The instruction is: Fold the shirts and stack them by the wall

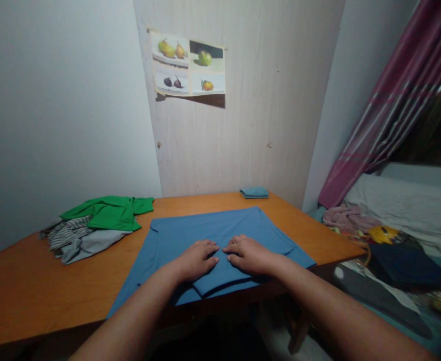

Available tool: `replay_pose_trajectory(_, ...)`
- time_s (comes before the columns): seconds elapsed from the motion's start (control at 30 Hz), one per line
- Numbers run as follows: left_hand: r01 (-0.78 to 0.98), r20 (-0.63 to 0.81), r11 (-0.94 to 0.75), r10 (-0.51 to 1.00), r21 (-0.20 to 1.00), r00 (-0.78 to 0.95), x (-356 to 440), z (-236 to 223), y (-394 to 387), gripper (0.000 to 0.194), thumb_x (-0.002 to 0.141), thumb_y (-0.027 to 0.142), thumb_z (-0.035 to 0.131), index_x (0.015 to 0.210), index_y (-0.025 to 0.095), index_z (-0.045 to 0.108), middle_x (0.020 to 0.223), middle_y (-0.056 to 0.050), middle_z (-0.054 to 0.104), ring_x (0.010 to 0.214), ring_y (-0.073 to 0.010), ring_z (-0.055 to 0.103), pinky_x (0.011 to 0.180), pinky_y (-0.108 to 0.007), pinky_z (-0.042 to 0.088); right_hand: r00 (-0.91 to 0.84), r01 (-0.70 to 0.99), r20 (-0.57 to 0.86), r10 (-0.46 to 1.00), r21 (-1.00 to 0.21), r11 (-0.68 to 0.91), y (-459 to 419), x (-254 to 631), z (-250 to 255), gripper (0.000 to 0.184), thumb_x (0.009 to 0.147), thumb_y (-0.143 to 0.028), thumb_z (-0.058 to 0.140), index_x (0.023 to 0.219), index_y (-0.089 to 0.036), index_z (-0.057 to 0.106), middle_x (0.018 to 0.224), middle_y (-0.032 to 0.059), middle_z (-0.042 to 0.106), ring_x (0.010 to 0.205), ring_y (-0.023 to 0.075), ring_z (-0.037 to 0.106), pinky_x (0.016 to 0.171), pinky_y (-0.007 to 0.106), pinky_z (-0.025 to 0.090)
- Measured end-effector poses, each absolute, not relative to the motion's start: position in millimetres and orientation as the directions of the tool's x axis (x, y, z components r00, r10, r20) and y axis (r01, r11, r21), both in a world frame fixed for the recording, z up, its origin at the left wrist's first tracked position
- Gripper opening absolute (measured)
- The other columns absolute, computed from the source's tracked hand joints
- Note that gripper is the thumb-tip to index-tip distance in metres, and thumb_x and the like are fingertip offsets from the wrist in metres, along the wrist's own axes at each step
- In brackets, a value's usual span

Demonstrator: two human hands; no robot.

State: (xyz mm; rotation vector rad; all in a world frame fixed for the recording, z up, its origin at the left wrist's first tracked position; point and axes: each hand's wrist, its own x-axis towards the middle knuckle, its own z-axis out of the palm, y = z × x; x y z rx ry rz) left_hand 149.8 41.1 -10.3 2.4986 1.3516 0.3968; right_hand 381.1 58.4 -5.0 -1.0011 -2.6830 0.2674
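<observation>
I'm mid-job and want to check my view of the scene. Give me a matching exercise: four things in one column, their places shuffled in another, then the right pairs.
Things
1. Large blue cloth
2. Green shirt
3. Small folded cloth
4. Fruit poster

Places
A. Near the far edge of the table
B. On the wall
C. Under the left hand and right hand
D. Partly over a striped cloth

Pairs: 1-C, 2-D, 3-A, 4-B
</observation>
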Motion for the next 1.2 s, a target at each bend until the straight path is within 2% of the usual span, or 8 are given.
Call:
replay_pose_trajectory(0.13, 0.768, 0.161, -0.485, 0.872, 0.418, 0.463, 150.9, -6.5, 46.1, 0.038, 0.091, 0.039, 0.049, 0.119, 0.02, 0.067, 0.118, -0.009, 0.07, 0.109, -0.0236, 0.063, 0.099, -0.037, 0.048, -0.655, 0.621, 0.239, 0.717, -0.37, 0.691, 68.1, 382.6, -10.8, 0.037, 0.09, -0.026, 0.054, 0.123, -0.019, 0.07, 0.116, 0.0102, 0.07, 0.109, 0.0247, 0.061, 0.097, 0.036, 0.045)
replay_pose_trajectory(0.27, 0.765, 0.218, -0.489, 0.872, 0.418, 0.439, 157.8, -0.9, 46.3, 0.031, 0.086, 0.029, 0.052, 0.109, 0.018, 0.069, 0.111, -0.01, 0.07, 0.105, -0.0245, 0.063, 0.096, -0.038, 0.049, -0.534, 0.658, 0.303, 0.79, -0.438, 0.613, 72.4, 385.1, -9.2, 0.032, 0.088, -0.022, 0.052, 0.113, -0.019, 0.072, 0.113, 0.0086, 0.072, 0.105, 0.0234, 0.062, 0.093, 0.034, 0.046)
replay_pose_trajectory(0.53, 0.7, 0.167, -0.618, 0.78, 0.359, 0.603, 160.5, -2.2, 40.0, 0.038, 0.087, 0.019, 0.048, 0.116, 0.025, 0.071, 0.116, -0.004, 0.071, 0.11, -0.022, 0.062, 0.102, -0.036, 0.045, -0.675, 0.633, 0.236, 0.699, -0.302, 0.713, 59.6, 382.3, -3.9, 0.03, 0.084, -0.017, 0.053, 0.104, -0.02, 0.076, 0.101, 0.007, 0.074, 0.098, 0.0223, 0.062, 0.093, 0.034, 0.043)
replay_pose_trajectory(0.67, 0.66, 0.173, -0.631, 0.763, 0.409, 0.623, 157.8, -0.5, 32.9, 0.037, 0.096, 0.032, 0.044, 0.122, 0.022, 0.067, 0.122, -0.006, 0.07, 0.113, -0.0218, 0.061, 0.104, -0.035, 0.044, -0.693, 0.614, 0.251, 0.676, -0.287, 0.736, 55.4, 387.7, -3.9, 0.03, 0.09, -0.025, 0.054, 0.111, -0.02, 0.074, 0.105, 0.0082, 0.074, 0.101, 0.0236, 0.062, 0.095, 0.036, 0.043)
replay_pose_trajectory(0.8, 0.686, 0.197, -0.531, 0.839, 0.497, 0.507, 147.7, 7.8, 13.4, 0.044, 0.1, 0.047, 0.037, 0.121, 0.021, 0.067, 0.121, -0.007, 0.07, 0.111, -0.0212, 0.062, 0.102, -0.034, 0.046, -0.61, 0.608, 0.372, 0.7, -0.347, 0.714, 45.1, 406.9, -4.3, 0.033, 0.095, -0.038, 0.053, 0.116, -0.02, 0.071, 0.11, 0.0093, 0.073, 0.104, 0.0243, 0.063, 0.095, 0.038, 0.045)
replay_pose_trajectory(0.9, 0.721, 0.223, -0.477, 0.877, 0.503, 0.425, 130.1, 10.7, -4.5, 0.047, 0.101, 0.052, 0.035, 0.118, 0.023, 0.068, 0.118, -0.006, 0.07, 0.109, -0.0217, 0.063, 0.1, -0.035, 0.047, -0.55, 0.586, 0.463, 0.695, -0.38, 0.716, 33.6, 428.3, -7.5, 0.031, 0.097, -0.039, 0.052, 0.112, -0.021, 0.071, 0.106, 0.0087, 0.074, 0.1, 0.0231, 0.064, 0.093, 0.038, 0.047)
replay_pose_trajectory(1.1, 0.784, 0.249, -0.494, 0.869, 0.375, 0.428, 91.0, 0.2, -41.7, 0.048, 0.095, 0.057, 0.047, 0.128, 0.025, 0.063, 0.129, -0.007, 0.067, 0.117, -0.0251, 0.061, 0.102, -0.039, 0.047, -0.499, 0.602, 0.56, 0.662, -0.326, 0.729, 10.5, 471.4, -23.8, 0.03, 0.097, -0.038, 0.053, 0.12, -0.023, 0.066, 0.11, 0.0088, 0.072, 0.104, 0.024, 0.063, 0.092, 0.04, 0.049)
replay_pose_trajectory(1.2, 0.831, 0.259, -0.493, 0.864, 0.258, 0.432, 81.0, -9.6, -56.3, 0.07, 0.082, 0.066, 0.062, 0.14, 0.027, 0.053, 0.143, -0.01, 0.057, 0.128, -0.032, 0.054, 0.107, -0.047, 0.043, -0.521, 0.652, 0.537, 0.663, -0.252, 0.715, 0.0, 485.9, -36.5, 0.05, 0.092, -0.045, 0.06, 0.138, -0.026, 0.054, 0.126, 0.0105, 0.066, 0.117, 0.0276, 0.059, 0.1, 0.046, 0.046)
